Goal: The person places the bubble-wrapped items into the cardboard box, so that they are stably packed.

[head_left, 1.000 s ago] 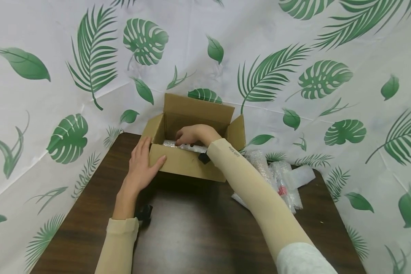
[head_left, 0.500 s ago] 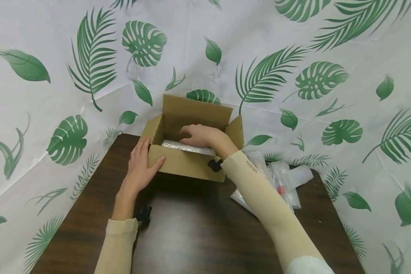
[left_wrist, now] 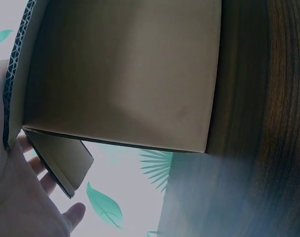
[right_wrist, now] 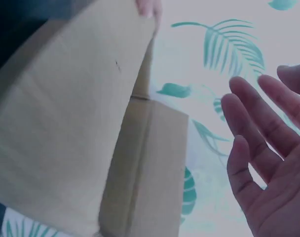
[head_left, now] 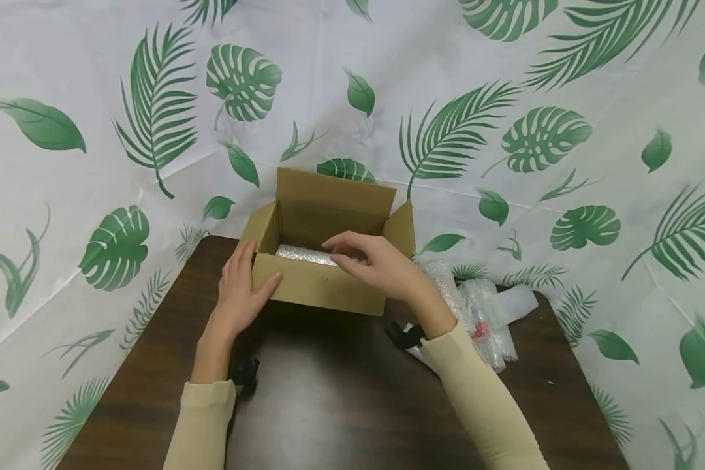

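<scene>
An open cardboard box (head_left: 311, 282) stands toward the back of the table, flaps spread. Inside it lies a bubble-wrapped item (head_left: 302, 254), partly covered by the front flap and the right hand. My left hand (head_left: 235, 287) rests at the box's left front corner, thumb over the front flap and fingers straight along the left flap (head_left: 260, 225). In the left wrist view, fingers (left_wrist: 36, 165) show beside that flap. My right hand (head_left: 376, 261) hovers above the front flap's right part, fingers loosely bent and palm bare in the right wrist view.
Several bubble-wrapped packages (head_left: 487, 316) lie at the right of the dark wooden table (head_left: 317, 405), one with a red patch. A white leaf-print sheet (head_left: 305, 78) hangs close behind the box. A black wrist-worn device (head_left: 405, 335) sits by the right wrist.
My right hand has come up out of the box and moved right and toward me, leaving the bubble-wrapped item inside. The left hand has stayed at the corner.
</scene>
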Motion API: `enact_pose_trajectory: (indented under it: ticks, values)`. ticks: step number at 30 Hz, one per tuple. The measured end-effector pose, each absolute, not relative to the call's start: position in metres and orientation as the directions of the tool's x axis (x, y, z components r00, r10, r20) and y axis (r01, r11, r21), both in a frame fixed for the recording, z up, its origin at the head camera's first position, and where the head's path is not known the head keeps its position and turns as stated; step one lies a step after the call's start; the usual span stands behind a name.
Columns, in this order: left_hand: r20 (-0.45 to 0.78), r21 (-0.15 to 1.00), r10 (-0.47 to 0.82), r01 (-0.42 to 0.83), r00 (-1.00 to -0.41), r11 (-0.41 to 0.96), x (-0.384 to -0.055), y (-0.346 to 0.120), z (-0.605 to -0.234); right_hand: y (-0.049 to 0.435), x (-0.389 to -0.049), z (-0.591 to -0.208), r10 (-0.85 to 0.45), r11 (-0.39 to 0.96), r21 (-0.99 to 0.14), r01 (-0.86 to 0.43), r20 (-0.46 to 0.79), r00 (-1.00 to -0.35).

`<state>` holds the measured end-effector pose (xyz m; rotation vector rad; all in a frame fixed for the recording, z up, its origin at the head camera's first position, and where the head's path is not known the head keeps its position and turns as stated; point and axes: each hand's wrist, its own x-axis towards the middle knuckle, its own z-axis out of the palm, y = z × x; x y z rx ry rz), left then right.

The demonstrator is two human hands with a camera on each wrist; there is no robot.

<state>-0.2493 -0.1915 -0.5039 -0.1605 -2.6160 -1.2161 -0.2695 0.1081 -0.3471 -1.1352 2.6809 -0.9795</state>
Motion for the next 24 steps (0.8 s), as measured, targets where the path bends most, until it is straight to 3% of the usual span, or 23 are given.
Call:
enact_pose_trajectory:
  ticks: [7, 14, 20, 24]
  values:
    - [0.285, 0.741, 0.010, 0.227, -0.958, 0.632, -0.252, -0.192, -0.506, 0.148, -0.225, -0.365, -0.542, 0.508, -0.655, -0.559, 0.260, -0.799]
    - [0.274, 0.736, -0.002, 0.208, -0.962, 0.645, -0.248, -0.192, -0.509, 0.195, -0.191, -0.414, -0.379, 0.479, -0.708, -0.518, 0.366, -0.850]
    - [0.257, 0.755, -0.023, 0.186, -0.966, 0.629, -0.247, -0.193, -0.510, 0.244, -0.181, -0.449, -0.204, 0.611, -0.725, -0.318, 0.244, -0.948]
    - [0.258, 0.757, -0.010, 0.196, -0.966, 0.623, -0.251, -0.190, -0.511, 0.267, -0.173, -0.475, -0.189, 0.719, -0.659, -0.220, 0.119, -0.975]
